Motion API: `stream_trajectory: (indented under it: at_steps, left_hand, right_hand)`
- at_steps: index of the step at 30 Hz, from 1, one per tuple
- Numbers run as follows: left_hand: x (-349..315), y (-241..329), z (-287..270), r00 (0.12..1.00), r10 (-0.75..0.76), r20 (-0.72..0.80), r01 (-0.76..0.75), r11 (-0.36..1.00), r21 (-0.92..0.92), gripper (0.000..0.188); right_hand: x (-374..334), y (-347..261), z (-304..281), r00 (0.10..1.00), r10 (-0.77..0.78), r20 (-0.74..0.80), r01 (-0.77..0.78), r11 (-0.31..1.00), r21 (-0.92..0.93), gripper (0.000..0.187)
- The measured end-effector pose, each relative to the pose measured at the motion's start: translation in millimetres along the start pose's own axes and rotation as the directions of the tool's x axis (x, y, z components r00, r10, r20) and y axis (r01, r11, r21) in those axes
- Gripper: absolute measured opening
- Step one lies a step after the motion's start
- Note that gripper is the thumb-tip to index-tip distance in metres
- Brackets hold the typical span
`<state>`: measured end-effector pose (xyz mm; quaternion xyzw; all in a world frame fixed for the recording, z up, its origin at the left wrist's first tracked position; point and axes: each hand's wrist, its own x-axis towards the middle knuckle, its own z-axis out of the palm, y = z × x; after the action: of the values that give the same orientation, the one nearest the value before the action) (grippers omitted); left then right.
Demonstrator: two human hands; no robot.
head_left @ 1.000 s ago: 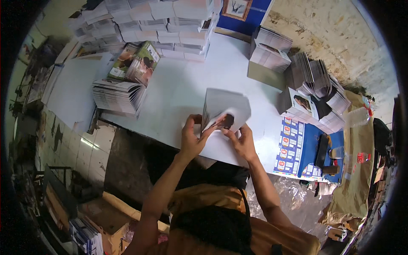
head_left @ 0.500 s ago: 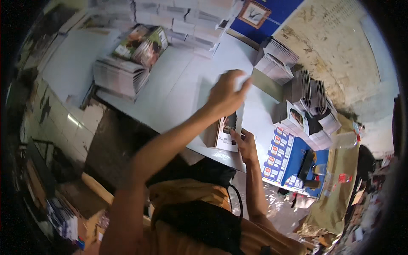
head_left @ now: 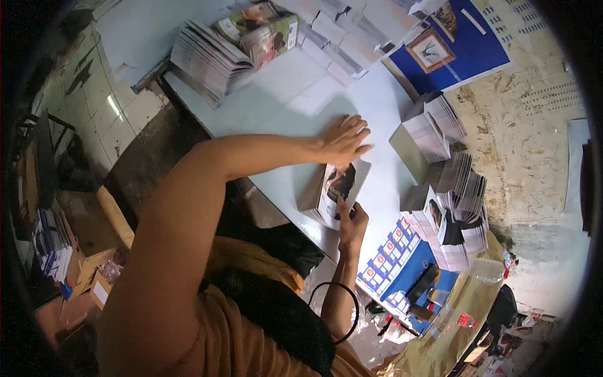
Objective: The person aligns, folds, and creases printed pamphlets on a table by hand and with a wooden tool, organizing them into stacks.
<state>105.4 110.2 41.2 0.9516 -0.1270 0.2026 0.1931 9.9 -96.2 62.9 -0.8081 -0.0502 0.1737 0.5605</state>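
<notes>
A small stack of booklets (head_left: 335, 200) with a white cover and a dark printed picture lies on the white table in front of me. My left hand (head_left: 344, 142) is open across the stack's far end, fingers stretched out and palm down; it hides that end. At the near right corner, my right hand (head_left: 353, 226) has its thumb on the top cover and its other fingers curled at the side edge, gripping the stack.
Several stacks of booklets (head_left: 436, 125) stand along the table's right side by the stained wall. More booklets (head_left: 207, 60) lie fanned at the back left, beside piled white bundles (head_left: 342, 34). A blue printed sheet (head_left: 389, 251) and a clear plastic bottle (head_left: 487, 270) are at the right.
My left hand has come down from above and settled flat over the stack's far end. The right hand keeps its hold at the near corner. My view has shifted and turned.
</notes>
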Motion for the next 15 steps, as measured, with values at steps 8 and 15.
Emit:
stream_trajectory:
  at_steps: [8,15]
  left_hand:
    - [-18.2,32.8,-5.2,0.995,0.039,0.095,-0.04,0.999,0.011,0.079]
    - [-28.9,44.8,-10.0,0.997,0.064,-0.03,-0.063,0.997,0.046,0.085]
  right_hand:
    - [-7.4,-1.2,-6.1,0.999,-0.042,0.004,0.042,0.999,-0.022,0.029]
    - [2.7,1.2,-7.4,0.999,0.053,0.007,-0.053,0.999,-0.012,0.029]
